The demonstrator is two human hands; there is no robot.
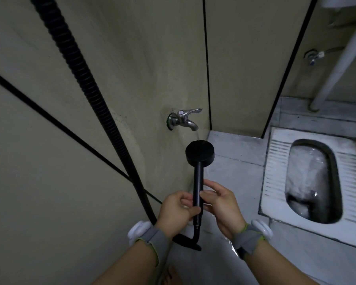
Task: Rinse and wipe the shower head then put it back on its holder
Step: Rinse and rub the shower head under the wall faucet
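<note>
The black shower head (199,150) sits just under the wall tap (184,118) — a thin stream of water falls on its rim. The left hand (176,210) grips the handle; the right hand (220,204) pinches it too. Best to roll the handle slowly, so water reaches every side.

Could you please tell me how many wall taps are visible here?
2: one tap on the wall just above the shower head, another tap blurred at upper right. Others may lie outside the view.
</note>
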